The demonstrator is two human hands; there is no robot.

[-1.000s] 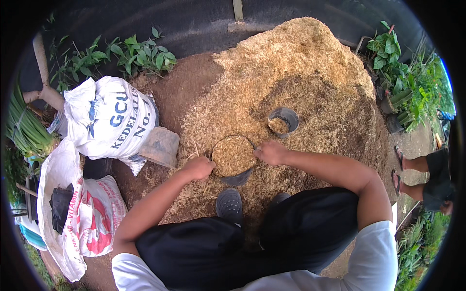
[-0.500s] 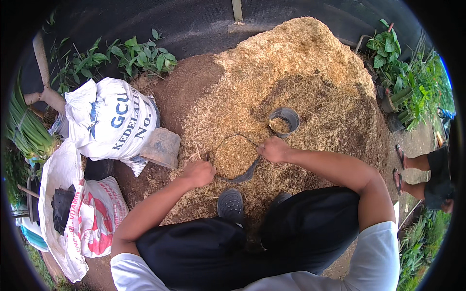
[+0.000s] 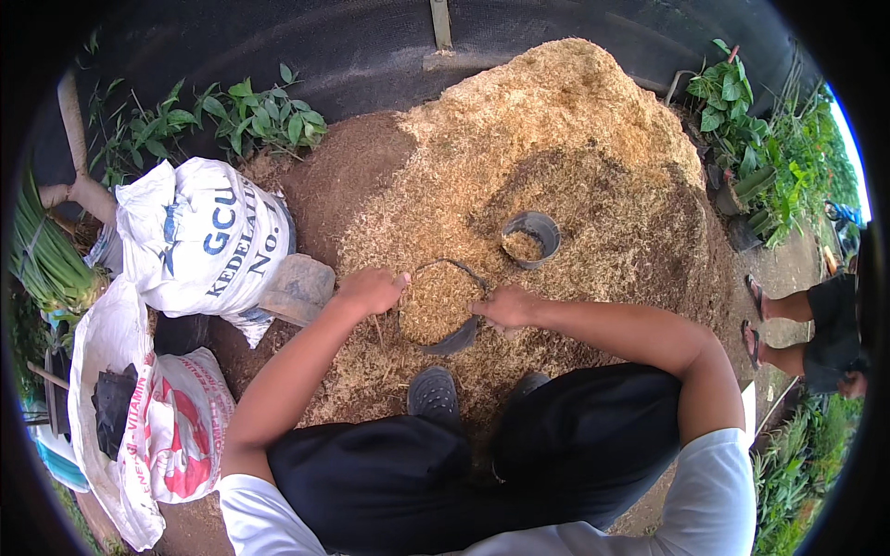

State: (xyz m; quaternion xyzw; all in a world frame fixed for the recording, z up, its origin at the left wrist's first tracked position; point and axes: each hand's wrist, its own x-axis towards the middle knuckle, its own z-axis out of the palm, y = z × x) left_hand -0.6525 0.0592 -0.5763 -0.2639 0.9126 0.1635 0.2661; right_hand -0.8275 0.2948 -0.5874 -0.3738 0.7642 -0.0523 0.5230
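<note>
Between my feet and the heap stands a black plastic planting bag (image 3: 451, 341), filled near its top with pale, husk-like shavings. My left hand (image 3: 373, 290) is closed on the left side of the bag's rim, thumb at the edge. On the opposite side, my right hand (image 3: 510, 307) pinches the rim. The bag's front wall shows dark below the filling; its lower part is hidden. Just beyond my right hand a black pot (image 3: 547, 235) lies tilted on the heap, with some shavings inside.
A large heap of shavings (image 3: 565, 102) mixed with dark soil spreads ahead. At left are a stuffed white sack (image 3: 199, 236), a grey scoop-like container (image 3: 298, 287) and an open red-and-white sack (image 3: 190, 422). Another person's sandalled feet (image 3: 756, 338) are at right. Black sheeting (image 3: 352, 56) stands behind.
My left hand has moved farther from me along the bag's rim. My right hand has come nearer to me along the other side. The view has shifted slightly.
</note>
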